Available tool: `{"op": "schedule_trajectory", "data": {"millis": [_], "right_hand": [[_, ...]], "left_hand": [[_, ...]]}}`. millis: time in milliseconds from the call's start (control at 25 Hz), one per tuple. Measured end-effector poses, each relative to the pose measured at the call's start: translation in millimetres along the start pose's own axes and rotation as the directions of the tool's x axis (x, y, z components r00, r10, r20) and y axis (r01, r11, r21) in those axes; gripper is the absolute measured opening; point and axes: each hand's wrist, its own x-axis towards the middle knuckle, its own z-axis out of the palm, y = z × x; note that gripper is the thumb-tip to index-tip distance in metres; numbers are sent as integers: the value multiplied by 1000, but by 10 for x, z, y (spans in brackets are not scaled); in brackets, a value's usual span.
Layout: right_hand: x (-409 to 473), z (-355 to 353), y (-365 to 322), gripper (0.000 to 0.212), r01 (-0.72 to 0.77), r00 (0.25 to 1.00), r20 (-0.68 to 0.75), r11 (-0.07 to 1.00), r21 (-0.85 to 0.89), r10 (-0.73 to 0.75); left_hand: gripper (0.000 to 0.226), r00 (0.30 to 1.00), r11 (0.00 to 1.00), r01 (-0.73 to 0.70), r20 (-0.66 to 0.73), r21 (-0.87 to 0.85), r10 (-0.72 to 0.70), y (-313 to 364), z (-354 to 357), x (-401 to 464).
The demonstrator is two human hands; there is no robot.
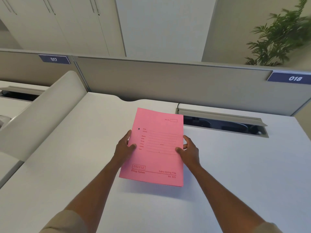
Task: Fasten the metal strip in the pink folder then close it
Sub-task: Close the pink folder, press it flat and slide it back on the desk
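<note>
Far left of the pink folder (155, 147): a curved grey divider panel (50, 105) between two desks, and high on the back screen a blue tag reading 017 (54, 59).

Just left of the folder: left hand (123, 148), gripping the folder's left edge. Thumb (133, 146) flat on the cover, the other fingers tucked behind the edge, so pinching the card between them. Bare forearm running down to a tan sleeve (67, 222) at the bottom corner.

In the middle: the pink folder itself, shut, cover facing up, on or just over the white desk (67, 157); hard to tell if touching. Printed lines on the cover, a small dark hole (138, 128) near the left edge, the word DELUXE low on the left, "No 621" low on the right. No view of the inside.

Just right of the folder: right hand (189, 151), gripping the right edge. Thumb on top of the cover, the other fingers curled round the edge and behind, pinching the card too.

Right of the folder and a bit behind: an open grey cable flap (220, 115) in the desk, dark inside. Higher up, a blue tag reading 018 (294, 78). Far right, behind the screen, a leafy green plant (277, 36).
</note>
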Motion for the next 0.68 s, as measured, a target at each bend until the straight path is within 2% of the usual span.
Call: {"op": "schedule_trajectory", "data": {"millis": [320,480,680], "right_hand": [[729,310,-178,63,15,997,83,995,-103,-6],[1070,376,-208,64,-5,1000,27,992,-126,9],[1407,462,-186,56,-4,1000,-7,984,-181,3]], "left_hand": [[68,997,965,-18,-63,263,36,-7,-216,777],[69,998,944,-29,-40,329,44,5,-250,1208],[69,999,930,0,-48,369,18,-60,-161,1657]]}}
